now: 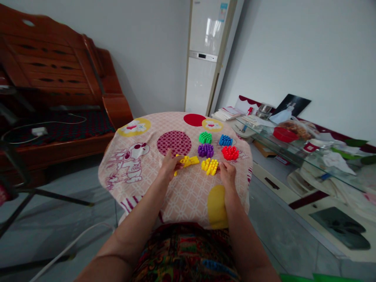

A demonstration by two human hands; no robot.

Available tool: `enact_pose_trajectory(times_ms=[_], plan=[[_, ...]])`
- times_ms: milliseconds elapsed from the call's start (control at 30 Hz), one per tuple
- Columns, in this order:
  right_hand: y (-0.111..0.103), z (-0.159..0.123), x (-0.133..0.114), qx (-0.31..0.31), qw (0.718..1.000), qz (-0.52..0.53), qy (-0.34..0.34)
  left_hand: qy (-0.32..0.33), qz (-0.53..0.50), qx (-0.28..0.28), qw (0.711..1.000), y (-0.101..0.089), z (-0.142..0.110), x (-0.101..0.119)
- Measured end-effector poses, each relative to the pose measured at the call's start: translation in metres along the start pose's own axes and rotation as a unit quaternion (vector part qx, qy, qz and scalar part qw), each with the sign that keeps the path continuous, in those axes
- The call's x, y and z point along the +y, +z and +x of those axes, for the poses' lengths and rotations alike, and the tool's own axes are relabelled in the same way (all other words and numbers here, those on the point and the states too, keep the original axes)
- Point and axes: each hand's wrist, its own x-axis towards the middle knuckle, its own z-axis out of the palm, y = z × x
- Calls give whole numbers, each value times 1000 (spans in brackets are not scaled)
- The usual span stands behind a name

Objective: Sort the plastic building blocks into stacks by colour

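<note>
At the middle of the round table, my left hand (169, 166) is closed around part of a bunch of yellow plastic pieces (189, 161); some stick out past its fingers. My right hand (228, 172) has its fingers curled at the right edge of a cluster of small yellow pegs (209, 166). Whether it grips one of them is hidden. Behind the yellow cluster sit a purple cluster (205, 150) and a green cluster (205, 137). To their right are a red cluster (230, 152) and a blue cluster (226, 140).
A patterned cloth (188, 199) covers the table. On the right stands a glass-topped cabinet (317, 166) crowded with papers, bags and a red bowl (284, 134). A wooden bench (53, 66) is at left, and a tall white air conditioner (202, 78) stands in the corner.
</note>
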Motion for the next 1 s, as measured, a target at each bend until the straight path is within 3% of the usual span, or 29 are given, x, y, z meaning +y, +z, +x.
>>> enact_pose_trajectory(times_ms=[67,133,200,300,367,467,600,867,1000], plan=[[0,0,0,-1,1000,1,1,22,55,-12,998,-2,-1,0],[1,0,0,-2,1000,2,2,84,151,-20,985,-2,-1,0],[1,0,1,3,1000,-1,3,169,267,-19,948,3,-2,-2],[1,1,2,6,1000,0,6,272,411,-22,870,19,-10,-9],[1,1,3,2,1000,5,6,301,472,-34,828,31,-17,-17],[1,1,3,1,1000,7,1,297,518,-80,798,44,-27,-30],[0,1,3,0,1000,2,0,278,528,-147,789,46,-31,-36],[-1,1,1,-2,1000,4,-5,256,474,-179,823,47,-29,-43],[0,1,0,8,1000,4,-8,274,467,-185,820,48,-28,-50]])
